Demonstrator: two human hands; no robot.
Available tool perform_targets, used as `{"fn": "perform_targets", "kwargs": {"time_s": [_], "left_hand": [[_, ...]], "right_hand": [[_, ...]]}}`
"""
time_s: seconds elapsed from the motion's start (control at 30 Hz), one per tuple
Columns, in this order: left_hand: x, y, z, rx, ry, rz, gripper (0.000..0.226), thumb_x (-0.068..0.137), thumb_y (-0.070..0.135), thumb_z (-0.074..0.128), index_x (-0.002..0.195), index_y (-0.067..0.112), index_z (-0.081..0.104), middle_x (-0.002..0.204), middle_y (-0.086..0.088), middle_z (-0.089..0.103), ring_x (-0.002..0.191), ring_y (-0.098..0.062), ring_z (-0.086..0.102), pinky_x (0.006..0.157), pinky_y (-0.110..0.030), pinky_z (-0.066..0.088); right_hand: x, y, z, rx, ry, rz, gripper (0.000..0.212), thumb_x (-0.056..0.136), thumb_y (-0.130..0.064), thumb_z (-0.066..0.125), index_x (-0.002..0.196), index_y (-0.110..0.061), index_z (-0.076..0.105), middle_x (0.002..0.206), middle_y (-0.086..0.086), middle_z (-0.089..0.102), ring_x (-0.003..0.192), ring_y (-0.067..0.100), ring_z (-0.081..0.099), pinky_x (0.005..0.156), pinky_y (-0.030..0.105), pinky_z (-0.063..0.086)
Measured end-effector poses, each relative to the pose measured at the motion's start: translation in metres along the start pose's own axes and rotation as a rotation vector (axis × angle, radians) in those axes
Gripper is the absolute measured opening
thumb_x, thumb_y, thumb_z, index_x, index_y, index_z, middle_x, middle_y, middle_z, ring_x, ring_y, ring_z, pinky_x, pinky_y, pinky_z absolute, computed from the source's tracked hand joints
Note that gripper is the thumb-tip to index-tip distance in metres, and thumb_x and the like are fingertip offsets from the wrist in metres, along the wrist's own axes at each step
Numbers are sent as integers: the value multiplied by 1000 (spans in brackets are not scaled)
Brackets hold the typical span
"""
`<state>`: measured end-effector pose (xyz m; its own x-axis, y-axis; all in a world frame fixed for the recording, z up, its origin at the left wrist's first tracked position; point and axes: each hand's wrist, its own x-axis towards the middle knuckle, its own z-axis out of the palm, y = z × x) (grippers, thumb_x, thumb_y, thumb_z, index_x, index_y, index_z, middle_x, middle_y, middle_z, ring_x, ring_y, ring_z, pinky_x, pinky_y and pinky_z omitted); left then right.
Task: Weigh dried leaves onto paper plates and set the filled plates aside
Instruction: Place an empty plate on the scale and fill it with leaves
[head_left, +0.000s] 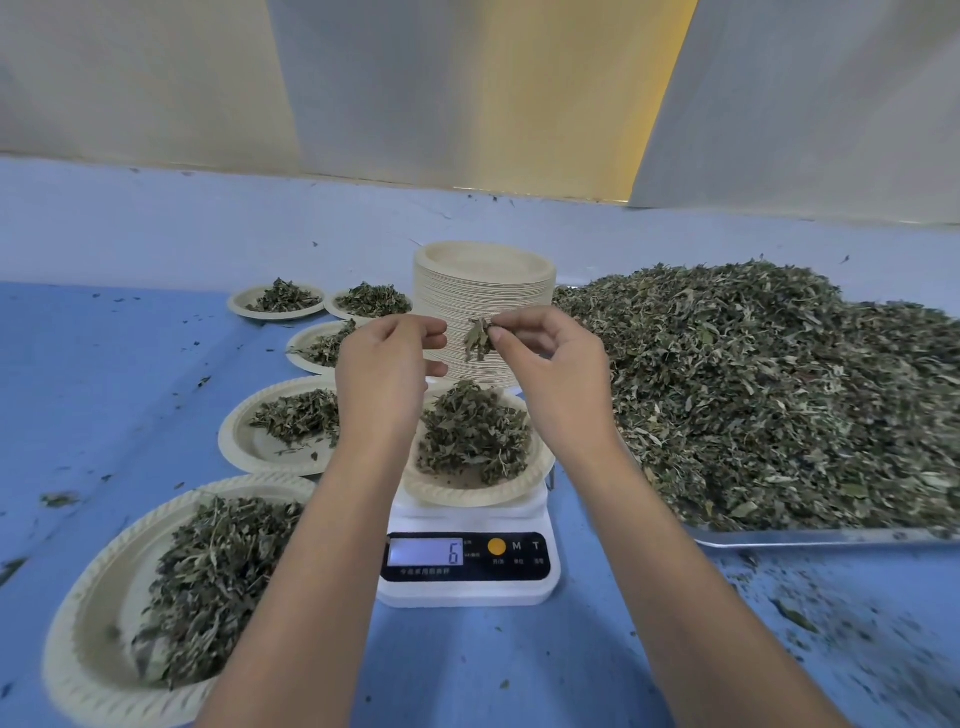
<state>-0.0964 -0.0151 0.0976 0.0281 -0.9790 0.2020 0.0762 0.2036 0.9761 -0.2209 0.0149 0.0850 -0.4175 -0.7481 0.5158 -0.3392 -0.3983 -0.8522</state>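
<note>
A big leaf pile (753, 395) lay right of the scale (467, 592), which held a plate (467, 499) of leaves. Above that plate, the right hand (556, 374) pinched a small bunch (478, 338) in its fingers, and the left hand (384, 364) had loose fingers holding nothing.

Landmark: white digital scale (467, 569), display reading 6, on a blue tabletop (104, 389).

- On the scale: one paper plate (470, 498) carrying a mound of dried leaves (472, 436).
- Above the scale: right hand (558, 369), thumb and fingertips pinching a small sprig (479, 338); left hand (384, 364) just beside the sprig, fingers loosely bent, nothing visible in them.
- Behind the scale: tall stack of empty plates (483, 291).
- Left of the scale: five filled plates (236, 447), running from the near edge back towards the stack.
- Right of the scale: metal tray (831, 538) heaped with loose leaves (753, 389).
- Around the scale: scattered leaf crumbs on the tabletop.
</note>
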Motion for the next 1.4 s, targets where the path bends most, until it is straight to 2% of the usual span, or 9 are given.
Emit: {"fn": "perform_targets", "kwargs": {"time_s": [0.17, 0.3, 0.4, 0.57, 0.73, 0.97, 1.1, 1.23, 1.4], "left_hand": [[1, -1, 0, 1, 7, 4, 27, 90, 13, 45, 80, 21, 69, 82, 5, 71, 49, -3, 59, 55, -22, 39], [2, -2, -1, -1, 5, 4, 28, 90, 11, 44, 79, 20, 69, 81, 4, 70, 48, -4, 60, 54, -22, 39], [2, -2, -1, 0, 9, 2, 28, 88, 11, 44, 78, 20, 69, 80, 4, 70, 49, -5, 61, 54, -23, 39], [1, -3, -1, -1, 15, -1, 28, 88, 12, 44, 78, 21, 69, 78, 6, 70, 48, -2, 58, 51, -18, 39], [2, -3, -1, -5, 13, -4, 28, 88, 11, 45, 77, 20, 69, 78, 5, 70, 48, -3, 58, 54, -23, 39], [0, -2, 2, -27, -10, -26, 28, 89, 11, 44, 78, 19, 69, 79, 4, 70, 48, -3, 58, 54, -23, 39], [-9, 0, 17, -37, -104, -83, 26, 89, 11, 47, 79, 18, 70, 81, 2, 71, 47, -5, 58, 51, -18, 41], [-26, -2, 39, -25, -263, -124, 26, 89, 10, 49, 76, 17, 70, 78, 2, 72, 48, -9, 57, 49, -20, 40], [-39, -4, 52, 23, -406, -121, 29, 91, 13, 49, 75, 19, 72, 79, 3, 72, 52, -9, 61, 57, -25, 41]], "right_hand": [[-2, 1, -2, -138, -108, 84, 11, 80, -24, 74, 75, -25, 66, 75, -9, 69, 72, 2, 62, 66, 17, 46], [-3, 2, -5, -257, -259, 120, 6, 80, -26, 73, 76, -23, 72, 95, -20, 67, 93, -4, 58, 77, 8, 38], [-3, 1, -7, -260, -248, 131, 9, 80, -27, 74, 71, -29, 73, 100, -20, 66, 98, -6, 55, 75, 1, 32], [-1, 2, -8, -282, -248, 120, 24, 77, -28, 76, 55, -36, 69, 107, -12, 70, 102, -1, 59, 82, 12, 37], [1, 6, -10, -320, -199, 123, 19, 80, -29, 72, 62, -30, 71, 76, -30, 63, 84, -12, 58, 68, 4, 36], [4, 9, -15, -332, -165, 99, 19, 83, -25, 70, 67, -35, 68, 76, -22, 65, 75, -4, 62, 67, 13, 47], [12, 13, -42, -357, -51, 112, 20, 84, -12, 65, 83, -31, 72, 85, -18, 69, 76, -5, 61, 64, 7, 45], [14, 36, -85, -693, 34, 240, 30, 88, -9, 54, 112, -19, 69, 111, -1, 69, 93, 16, 62, 72, 18, 39], [7, 64, -123, -983, -198, 483, 44, 97, -19, 46, 140, -17, 47, 136, 11, 55, 115, 27, 54, 87, 27, 40]]}}
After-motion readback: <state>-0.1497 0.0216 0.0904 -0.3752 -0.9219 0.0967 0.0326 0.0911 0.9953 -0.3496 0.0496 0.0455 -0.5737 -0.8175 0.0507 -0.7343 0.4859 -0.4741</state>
